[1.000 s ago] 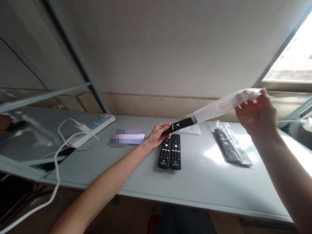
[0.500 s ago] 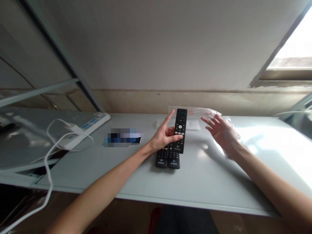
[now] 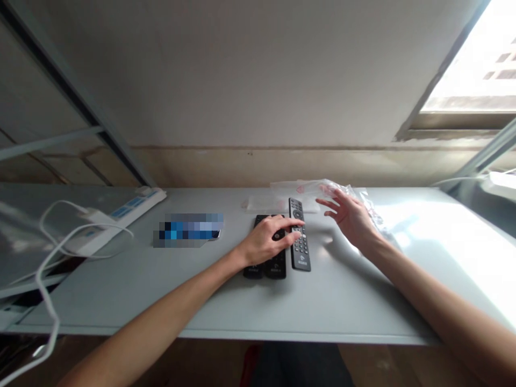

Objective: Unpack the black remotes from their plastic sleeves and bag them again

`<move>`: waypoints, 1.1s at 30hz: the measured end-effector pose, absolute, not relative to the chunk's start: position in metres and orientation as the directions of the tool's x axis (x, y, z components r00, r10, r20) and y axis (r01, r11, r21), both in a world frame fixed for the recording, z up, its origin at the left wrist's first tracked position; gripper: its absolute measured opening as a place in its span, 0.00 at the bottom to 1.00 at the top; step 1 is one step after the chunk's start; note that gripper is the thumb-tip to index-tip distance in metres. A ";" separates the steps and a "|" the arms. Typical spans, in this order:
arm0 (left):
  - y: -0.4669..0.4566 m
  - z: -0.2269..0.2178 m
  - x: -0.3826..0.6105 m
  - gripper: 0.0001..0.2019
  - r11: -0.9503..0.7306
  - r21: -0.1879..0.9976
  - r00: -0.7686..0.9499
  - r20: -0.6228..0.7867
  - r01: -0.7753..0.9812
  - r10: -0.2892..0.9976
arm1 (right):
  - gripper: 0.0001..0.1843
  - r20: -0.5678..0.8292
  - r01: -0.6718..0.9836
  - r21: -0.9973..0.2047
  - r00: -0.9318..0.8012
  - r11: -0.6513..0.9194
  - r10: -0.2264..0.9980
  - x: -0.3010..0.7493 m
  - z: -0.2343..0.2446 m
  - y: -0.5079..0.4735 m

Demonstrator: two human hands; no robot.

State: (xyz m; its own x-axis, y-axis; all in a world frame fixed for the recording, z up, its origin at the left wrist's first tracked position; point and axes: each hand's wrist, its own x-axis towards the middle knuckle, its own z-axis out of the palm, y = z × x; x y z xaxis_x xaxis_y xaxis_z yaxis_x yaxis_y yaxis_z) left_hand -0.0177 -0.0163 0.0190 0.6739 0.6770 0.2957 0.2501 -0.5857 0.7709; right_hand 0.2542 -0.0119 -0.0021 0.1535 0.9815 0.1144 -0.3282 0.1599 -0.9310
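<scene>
A black remote control (image 3: 300, 244) leans to one side, its buttons facing me, and my left hand (image 3: 271, 237) grips its left edge between thumb and fingers. Whether its lower end touches the table I cannot tell. Two more black remote controls (image 3: 276, 269) lie side by side beneath my left hand, partly hidden by it. To the right, my right hand (image 3: 350, 219) is raised with its fingers spread and nothing between them. Clear plastic bags (image 3: 322, 187) with red print lie crumpled behind and around the right hand.
A phone (image 3: 217, 235), mostly blurred out, rests left of the remotes on the grey table (image 3: 193, 301). Farther left stands a white power strip (image 3: 139, 204) with a white cable (image 3: 44, 290) hanging over the edge. A wall closes off the back; a window (image 3: 475, 86) is at right.
My left hand has lowered the held remote control toward the table, turning it onto a slant right of the other two. My right hand stays open. The whole view has shifted slightly.
</scene>
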 end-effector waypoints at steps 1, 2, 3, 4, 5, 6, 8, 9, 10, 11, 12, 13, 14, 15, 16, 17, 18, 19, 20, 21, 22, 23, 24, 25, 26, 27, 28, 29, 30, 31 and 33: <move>-0.016 0.018 -0.018 0.18 -0.608 0.742 0.674 0.298 0.283 0.676 | 0.13 0.119 -0.319 -0.933 0.155 0.164 0.981 0.254 -0.002 -0.012; -0.016 0.017 -0.017 0.18 -0.630 0.708 0.672 0.299 0.319 0.677 | 0.14 0.124 -0.310 -0.936 0.157 0.168 0.980 0.254 -0.002 -0.012; -0.016 0.016 -0.017 0.18 -0.648 0.677 0.673 0.300 0.349 0.676 | 0.14 0.128 -0.302 -0.938 0.158 0.171 0.979 0.254 -0.002 -0.012; -0.016 0.015 -0.017 0.19 -0.664 0.651 0.677 0.301 0.369 0.671 | 0.15 0.131 -0.296 -0.939 0.158 0.173 0.979 0.254 -0.002 -0.012; -0.016 0.015 -0.017 0.19 -0.679 0.629 0.687 0.301 0.378 0.661 | 0.15 0.131 -0.293 -0.940 0.157 0.173 0.979 0.255 -0.001 -0.012; -0.016 0.014 -0.017 0.18 -0.694 0.612 0.701 0.300 0.378 0.647 | 0.16 0.131 -0.292 -0.941 0.157 0.173 0.979 0.255 -0.001 -0.012; -0.015 0.014 -0.016 0.18 -0.724 0.583 0.734 0.294 0.370 0.612 | 0.16 0.133 -0.294 -0.940 0.157 0.175 0.979 0.255 -0.001 -0.012; -0.015 0.014 -0.016 0.18 -0.740 0.562 0.748 0.292 0.371 0.596 | 0.16 0.136 -0.297 -0.938 0.157 0.178 0.978 0.255 -0.001 -0.012; -0.015 0.013 -0.016 0.18 -0.756 0.536 0.759 0.291 0.375 0.582 | 0.16 0.141 -0.299 -0.937 0.156 0.183 0.978 0.254 0.000 -0.012; -0.014 0.013 -0.016 0.17 -0.773 0.508 0.767 0.293 0.381 0.571 | 0.15 0.148 -0.300 -0.935 0.154 0.189 0.977 0.253 0.000 -0.012; -0.014 0.012 -0.016 0.16 -0.788 0.478 0.772 0.298 0.388 0.561 | 0.15 0.154 -0.301 -0.934 0.150 0.194 0.977 0.253 0.000 -0.013; -0.014 0.011 -0.017 0.16 -0.802 0.446 0.775 0.306 0.396 0.553 | 0.15 0.160 -0.302 -0.933 0.142 0.196 0.977 0.252 0.000 -0.013; -0.013 0.009 -0.018 0.14 -0.814 0.416 0.775 0.316 0.405 0.547 | 0.15 0.166 -0.302 -0.933 0.128 0.197 0.978 0.252 0.000 -0.013; -0.013 0.008 -0.018 0.13 -0.823 0.392 0.774 0.328 0.410 0.542 | 0.15 0.171 -0.304 -0.932 0.111 0.197 0.979 0.252 0.000 -0.013; -0.012 0.008 -0.019 0.13 -0.831 0.376 0.774 0.338 0.410 0.535 | 0.15 0.178 -0.308 -0.931 0.092 0.198 0.980 0.252 0.001 -0.012; -0.011 0.007 -0.020 0.14 -0.838 0.369 0.781 0.341 0.402 0.524 | 0.15 0.185 -0.312 -0.929 0.075 0.200 0.980 0.252 0.001 -0.012; -0.011 0.007 -0.020 0.15 -0.844 0.373 0.794 0.333 0.385 0.509 | 0.15 0.194 -0.318 -0.926 0.065 0.204 0.979 0.252 0.002 -0.011; -0.010 0.007 -0.021 0.17 -0.848 0.385 0.813 0.314 0.363 0.491 | 0.14 0.202 -0.325 -0.922 0.061 0.211 0.978 0.252 0.004 -0.011; -0.009 0.007 -0.021 0.19 -0.850 0.401 0.834 0.288 0.341 0.470 | 0.13 0.209 -0.338 -0.916 0.064 0.218 0.976 0.252 0.005 -0.011; -0.008 0.007 -0.022 0.20 -0.849 0.419 0.856 0.255 0.321 0.450 | 0.13 0.213 -0.355 -0.908 0.071 0.225 0.974 0.252 0.008 -0.011; -0.007 0.007 -0.022 0.21 -0.845 0.437 0.873 0.226 0.306 0.433 | 0.13 0.216 -0.375 -0.898 0.081 0.231 0.973 0.252 0.010 -0.011; -0.007 0.007 -0.022 0.21 -0.838 0.458 0.881 0.206 0.298 0.425 | 0.12 0.216 -0.397 -0.887 0.090 0.234 0.972 0.252 0.012 -0.011; -0.006 0.006 -0.022 0.20 -0.827 0.481 0.882 0.198 0.292 0.427 | 0.12 0.214 -0.418 -0.878 0.097 0.235 0.972 0.252 0.014 -0.011; -0.006 0.006 -0.022 0.20 -0.814 0.505 0.879 0.199 0.288 0.434 | 0.12 0.209 -0.434 -0.870 0.102 0.233 0.973 0.252 0.015 -0.011; -0.006 0.006 -0.023 0.19 -0.800 0.528 0.871 0.205 0.285 0.446 | 0.11 0.202 -0.445 -0.866 0.107 0.228 0.974 0.253 0.014 -0.011; -0.006 0.005 -0.023 0.18 -0.787 0.547 0.862 0.211 0.285 0.460 | 0.11 0.188 -0.449 -0.866 0.112 0.219 0.976 0.254 0.013 -0.010; -0.006 0.006 -0.023 0.18 -0.776 0.562 0.855 0.217 0.286 0.472 | 0.10 0.166 -0.447 -0.872 0.116 0.201 0.979 0.255 0.010 -0.010; -0.007 0.006 -0.023 0.17 -0.770 0.569 0.851 0.218 0.288 0.479 | 0.10 0.135 -0.437 -0.883 0.120 0.174 0.984 0.256 0.006 -0.009; -0.007 0.007 -0.023 0.17 -0.767 0.572 0.849 0.216 0.290 0.481 | 0.10 0.098 -0.419 -0.897 0.124 0.141 0.988 0.257 0.001 -0.007; -0.008 0.007 -0.023 0.17 -0.766 0.573 0.849 0.214 0.291 0.483 | 0.11 0.057 -0.396 -0.913 0.124 0.102 0.991 0.258 -0.004 -0.006; -0.009 0.009 -0.023 0.18 -0.765 0.571 0.848 0.210 0.297 0.486 | 0.14 -0.017 -0.337 -0.941 0.129 0.027 0.992 0.257 -0.013 -0.002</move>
State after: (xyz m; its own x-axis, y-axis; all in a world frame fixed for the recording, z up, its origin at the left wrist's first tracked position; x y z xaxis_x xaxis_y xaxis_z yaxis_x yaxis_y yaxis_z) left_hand -0.0232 -0.0087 0.0088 0.8484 0.4859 0.2100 0.2970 -0.7654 0.5709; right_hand 0.2574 -0.0020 -0.0125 0.1285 0.9916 -0.0172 -0.3371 0.0273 -0.9411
